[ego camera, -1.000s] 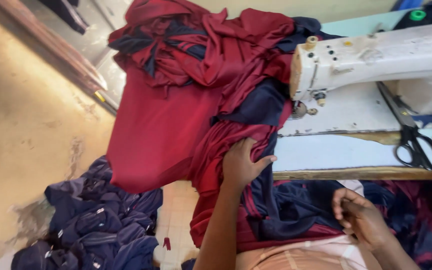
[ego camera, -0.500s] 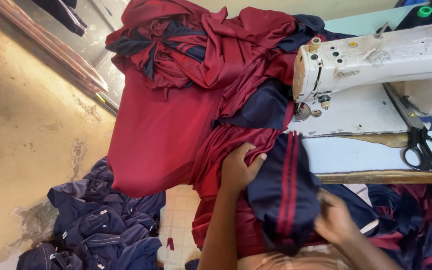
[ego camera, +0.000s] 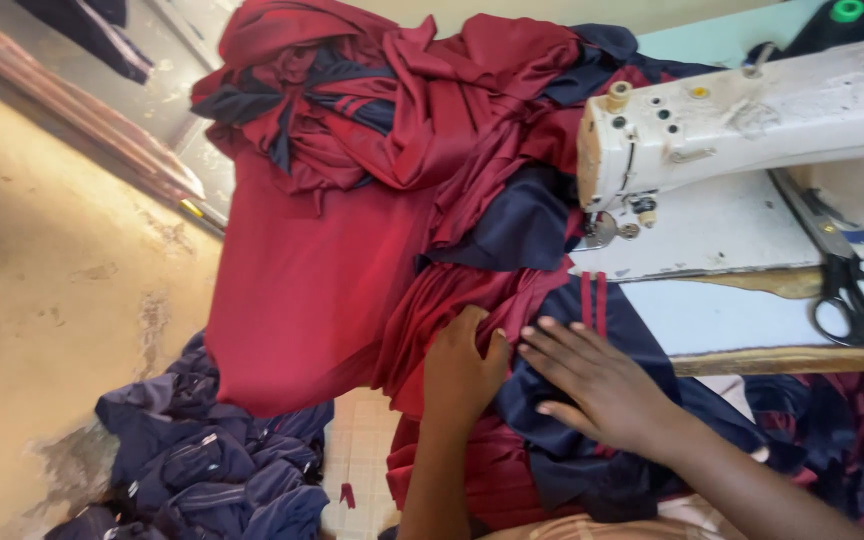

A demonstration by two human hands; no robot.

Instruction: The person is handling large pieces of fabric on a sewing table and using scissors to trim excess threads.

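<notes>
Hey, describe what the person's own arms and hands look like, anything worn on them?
Both forearms are bare, with no sleeves in view. The left hand and right hand wear no gloves, and no rings, watch or bracelets show. Short, unpainted fingernails show on the right hand.

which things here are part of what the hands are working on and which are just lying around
In hand:
left hand pressing the red fabric
right hand flat on the navy piece with red stripes
sewing machine beside them

Lying about:
scissors on the table
navy clothes pile on the floor
</notes>
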